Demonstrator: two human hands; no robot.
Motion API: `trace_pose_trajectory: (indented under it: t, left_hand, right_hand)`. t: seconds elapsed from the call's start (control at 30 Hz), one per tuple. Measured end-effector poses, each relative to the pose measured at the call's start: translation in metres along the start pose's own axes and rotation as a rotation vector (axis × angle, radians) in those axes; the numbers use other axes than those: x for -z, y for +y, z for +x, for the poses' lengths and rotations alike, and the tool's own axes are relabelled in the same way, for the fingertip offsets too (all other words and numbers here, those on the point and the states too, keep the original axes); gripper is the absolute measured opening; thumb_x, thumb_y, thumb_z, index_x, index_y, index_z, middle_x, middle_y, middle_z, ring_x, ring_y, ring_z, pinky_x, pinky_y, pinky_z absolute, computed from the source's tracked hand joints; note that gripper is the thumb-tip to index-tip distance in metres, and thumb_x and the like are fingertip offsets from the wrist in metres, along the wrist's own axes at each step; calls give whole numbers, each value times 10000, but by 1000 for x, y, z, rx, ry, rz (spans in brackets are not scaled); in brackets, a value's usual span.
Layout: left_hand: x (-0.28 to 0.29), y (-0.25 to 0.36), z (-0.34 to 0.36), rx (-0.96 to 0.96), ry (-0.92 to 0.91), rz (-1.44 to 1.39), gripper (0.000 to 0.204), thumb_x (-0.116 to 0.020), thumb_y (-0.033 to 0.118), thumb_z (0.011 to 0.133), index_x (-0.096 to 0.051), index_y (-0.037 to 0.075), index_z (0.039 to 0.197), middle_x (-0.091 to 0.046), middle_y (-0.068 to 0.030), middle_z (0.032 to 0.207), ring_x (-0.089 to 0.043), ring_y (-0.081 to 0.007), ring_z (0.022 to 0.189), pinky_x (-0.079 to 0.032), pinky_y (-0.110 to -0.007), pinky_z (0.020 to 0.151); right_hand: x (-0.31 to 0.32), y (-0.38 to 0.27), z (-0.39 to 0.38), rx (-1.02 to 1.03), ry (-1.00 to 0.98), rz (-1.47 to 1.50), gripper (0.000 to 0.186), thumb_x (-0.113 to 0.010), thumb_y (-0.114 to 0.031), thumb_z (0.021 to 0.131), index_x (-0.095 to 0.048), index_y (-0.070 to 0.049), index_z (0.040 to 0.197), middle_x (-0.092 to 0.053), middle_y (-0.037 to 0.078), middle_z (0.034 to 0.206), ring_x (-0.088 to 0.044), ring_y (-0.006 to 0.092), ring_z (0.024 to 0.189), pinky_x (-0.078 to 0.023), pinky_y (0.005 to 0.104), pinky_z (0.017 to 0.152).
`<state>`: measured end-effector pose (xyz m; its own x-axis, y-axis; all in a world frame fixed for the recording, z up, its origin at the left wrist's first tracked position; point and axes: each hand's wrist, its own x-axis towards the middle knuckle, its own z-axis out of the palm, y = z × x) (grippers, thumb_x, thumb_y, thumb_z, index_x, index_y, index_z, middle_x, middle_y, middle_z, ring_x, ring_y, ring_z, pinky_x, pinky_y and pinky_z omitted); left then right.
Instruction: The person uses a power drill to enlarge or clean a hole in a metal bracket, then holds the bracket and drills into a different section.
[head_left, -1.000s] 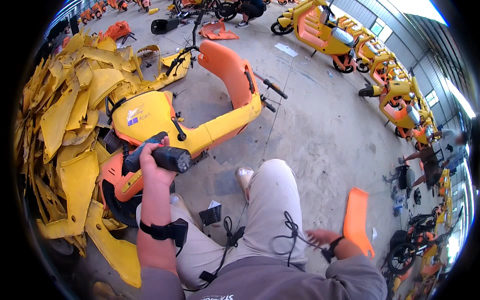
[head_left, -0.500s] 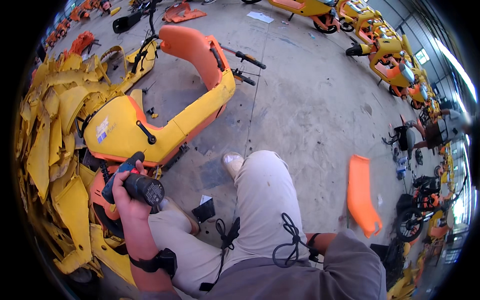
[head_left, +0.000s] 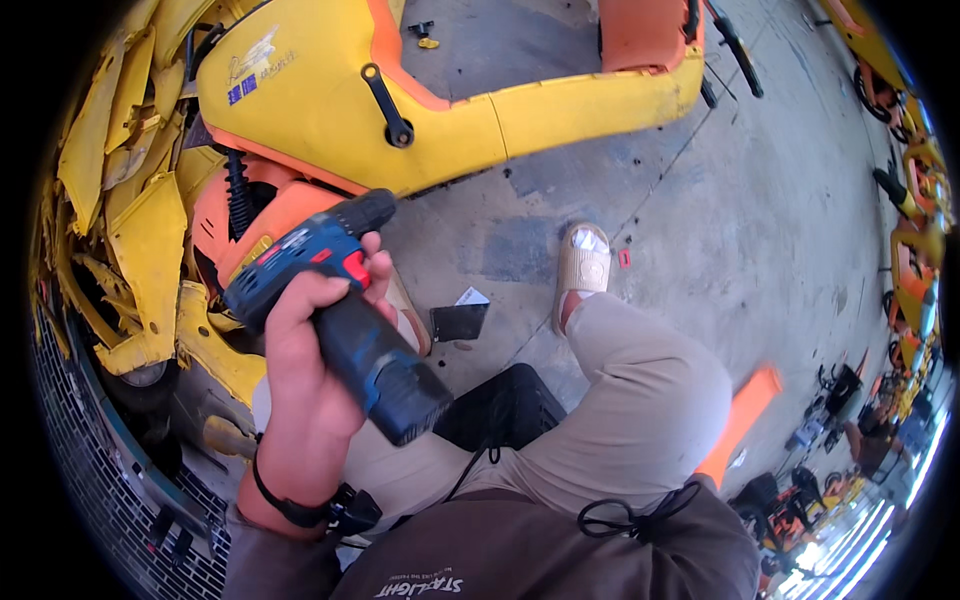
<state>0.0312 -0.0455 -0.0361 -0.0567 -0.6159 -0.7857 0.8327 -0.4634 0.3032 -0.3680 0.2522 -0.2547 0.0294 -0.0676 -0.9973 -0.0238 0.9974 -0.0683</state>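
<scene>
My left hand [head_left: 325,340] is closed round the grip of a blue and black cordless drill [head_left: 300,250] with a red trigger area. The drill's black chuck points up and right, close to the lower edge of a yellow and orange electric scooter body [head_left: 310,90]. A black crank arm [head_left: 386,105] sits on that body's yellow side. Below the body is an orange panel [head_left: 225,215] with a black coil spring [head_left: 237,190] beside it, partly behind the drill. The tip of the drill seems apart from the body. My right hand is out of the picture.
Broken yellow panels [head_left: 140,230] are heaped at the left. Between my feet lies a dark flat piece [head_left: 458,322]; a black crate-like thing [head_left: 505,405] is under my legs. An orange panel [head_left: 745,415] lies right of my knee. Yellow scooters [head_left: 915,260] line the far right.
The drill has come up and nearer to me, swinging right, still in my left hand. My view has dropped and turned left, so the scooter body looks closer. My right forearm has left view.
</scene>
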Motion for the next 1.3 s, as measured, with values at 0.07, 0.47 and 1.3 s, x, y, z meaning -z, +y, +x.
trace_pose_trajectory:
  t: [0.07,0.47,1.3]
  left_hand:
    - [-8,11,17,-8,39,46,526,-557,70,807,-449,-42,1310,-620,-118,1157,-653,-200,1001,-567,-342,771]
    - [-11,42,46,-96,-188,19,373,-585,18,764,-493,-27,1123,-608,-97,995,-667,-258,944,-540,-358,824]
    - [-1,-32,-54,-1048,-188,1401,845,-708,220,786,-268,117,1500,-542,-221,1313,-623,-428,1047,-518,-489,861]
  right_hand:
    - [4,-24,0,8,-4,-37,653,-575,-526,913,-560,51,1219,-627,238,1212,-623,370,1107,-532,505,870]
    - [19,-66,15,232,14,-248,635,-583,-509,912,-574,56,1201,-638,238,1195,-623,367,1112,-531,489,871]
    - [-229,-365,-277,1092,50,-154,663,-603,-487,909,-447,-33,1366,-559,114,1282,-562,237,1095,-414,435,935]
